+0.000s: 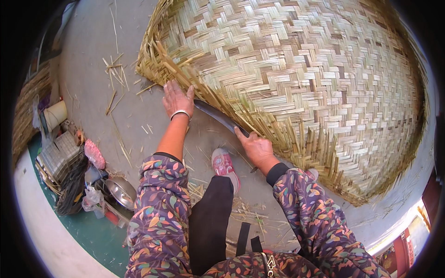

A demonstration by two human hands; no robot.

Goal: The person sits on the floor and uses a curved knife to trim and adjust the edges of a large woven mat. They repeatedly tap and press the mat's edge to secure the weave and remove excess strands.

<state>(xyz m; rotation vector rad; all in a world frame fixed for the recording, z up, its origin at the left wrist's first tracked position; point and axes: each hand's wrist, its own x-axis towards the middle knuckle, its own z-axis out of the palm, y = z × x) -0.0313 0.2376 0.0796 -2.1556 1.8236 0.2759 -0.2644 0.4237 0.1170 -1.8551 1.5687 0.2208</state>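
Observation:
A large woven mat [296, 78] of split cane strips fills the upper right, its near border thick with loose strip ends [287, 134]. My left hand [177, 98] rests at this border toward the left corner, its fingers stretched out and its wrist wearing a pale bangle. My right hand [258, 148] is closed round a long, dark, slightly curved knife [215, 115], the index finger laid along it. The blade lies along the mat's border, its far end close to my left hand. The grip is mostly hidden in my palm.
Cut strips [116, 72] litter the grey floor [92, 46]. At the left stand a metal bowl [121, 191], a pink bundle [94, 154], a crate-like box [62, 155] and plastic bags on a green surface [97, 241]. My pink shoe [222, 163] is just below the blade.

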